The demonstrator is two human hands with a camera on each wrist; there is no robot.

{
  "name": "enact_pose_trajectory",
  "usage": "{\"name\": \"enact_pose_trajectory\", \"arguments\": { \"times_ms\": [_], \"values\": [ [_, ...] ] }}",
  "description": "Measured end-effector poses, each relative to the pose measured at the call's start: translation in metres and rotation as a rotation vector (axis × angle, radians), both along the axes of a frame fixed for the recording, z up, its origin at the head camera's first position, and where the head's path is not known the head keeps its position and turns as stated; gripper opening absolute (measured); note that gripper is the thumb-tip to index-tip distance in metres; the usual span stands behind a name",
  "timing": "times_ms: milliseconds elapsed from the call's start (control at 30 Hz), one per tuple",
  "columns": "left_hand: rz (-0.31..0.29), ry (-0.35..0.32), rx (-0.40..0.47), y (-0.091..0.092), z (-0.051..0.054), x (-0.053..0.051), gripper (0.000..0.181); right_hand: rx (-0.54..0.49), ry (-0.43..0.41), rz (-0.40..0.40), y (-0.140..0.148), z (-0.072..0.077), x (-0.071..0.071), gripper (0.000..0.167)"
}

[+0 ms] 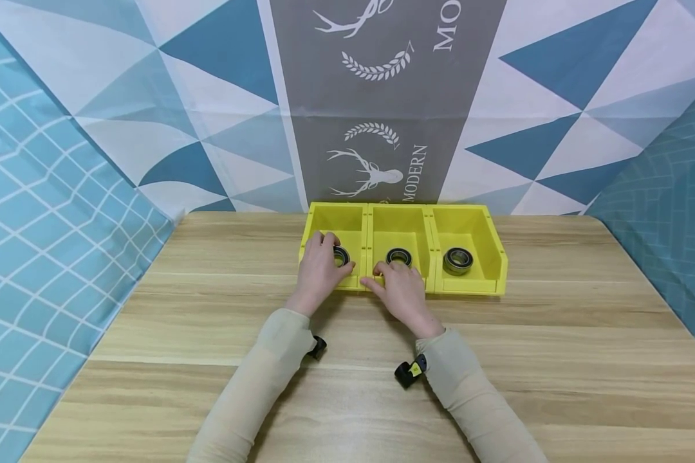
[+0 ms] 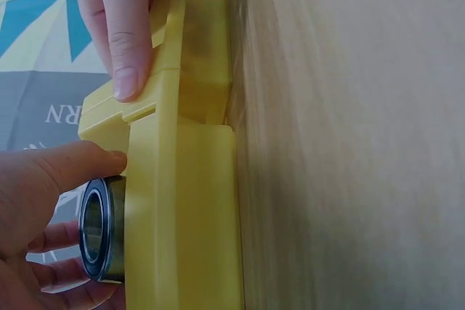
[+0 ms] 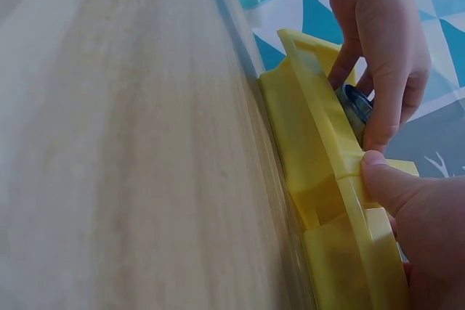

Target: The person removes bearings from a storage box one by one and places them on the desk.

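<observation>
Three yellow bins (image 1: 399, 218) stand side by side, each with a ball bearing in it. My left hand (image 1: 320, 267) reaches into the left bin, thumb and fingers around its bearing (image 2: 103, 229). In the left wrist view that bearing shows above the front lip, dark ring facing up. My right hand (image 1: 402, 292) grips the front rim where the left and middle bins meet. Its thumb (image 3: 389, 179) lies on the rim; the other fingers are partly hidden behind it. Just beyond these fingers is the middle bearing (image 1: 399, 256).
Another bearing (image 1: 457, 260) sits in the right bin, near its front left. Beneath the bins is a wood-grain table (image 1: 347, 411). A patterned cloth (image 1: 376, 96) hangs close behind them, and blue cloth (image 1: 46, 212) borders the left side.
</observation>
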State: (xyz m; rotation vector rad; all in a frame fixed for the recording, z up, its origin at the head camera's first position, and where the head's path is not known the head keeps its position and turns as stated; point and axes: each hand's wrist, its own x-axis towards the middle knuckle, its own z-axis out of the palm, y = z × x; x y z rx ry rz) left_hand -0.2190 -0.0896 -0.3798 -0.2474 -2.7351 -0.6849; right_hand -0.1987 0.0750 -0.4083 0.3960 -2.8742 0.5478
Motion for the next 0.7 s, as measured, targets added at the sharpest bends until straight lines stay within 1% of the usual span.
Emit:
{"name": "enact_pose_trajectory", "arguments": {
  "times_ms": [133, 333, 500, 700],
  "values": [
    [-0.009, 0.023, 0.005, -0.001, 0.001, 0.002, 0.045, -0.001, 0.003, 0.002, 0.0, 0.0, 0.0, 0.043],
    [-0.039, 0.028, 0.01, -0.003, 0.003, 0.005, 0.053, 0.002, 0.01, 0.004, 0.0, -0.001, 0.0, 0.041],
    [-0.076, 0.035, 0.021, -0.007, 0.005, 0.01, 0.045, -0.002, 0.015, 0.013, 0.0, -0.001, 0.0, 0.038],
    [-0.127, 0.028, -0.011, -0.01, 0.003, 0.015, 0.04, -0.005, 0.025, 0.015, 0.0, 0.0, 0.0, 0.037]
  ]
}}
